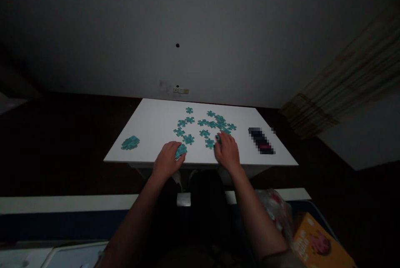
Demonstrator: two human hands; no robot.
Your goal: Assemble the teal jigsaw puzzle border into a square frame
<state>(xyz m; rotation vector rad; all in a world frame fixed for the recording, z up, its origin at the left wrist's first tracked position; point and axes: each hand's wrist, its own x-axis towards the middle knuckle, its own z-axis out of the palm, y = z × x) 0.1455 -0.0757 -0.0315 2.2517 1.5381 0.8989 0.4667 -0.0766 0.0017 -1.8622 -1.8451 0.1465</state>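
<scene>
My left hand (167, 159) is closed around a small stack of teal jigsaw puzzle pieces (181, 150) at the front edge of the white table (156, 113). Further right, my right hand (227, 150) has its fingers curled over a teal puzzle piece (218, 138), which they mostly cover. A loose puzzle piece (209, 143) lies just left of that hand. Several more pieces are spread across the middle, with an overlapping cluster (221, 122) behind my right hand. A separate pile of pieces (130, 142) sits at the left.
A blurred dark object (261, 141) lies on the table's right side. A wall (218, 51) rises behind the table. Near my right forearm are a clear plastic bag (275, 209) and an orange box (321, 243). Curtains (337, 80) hang at the right.
</scene>
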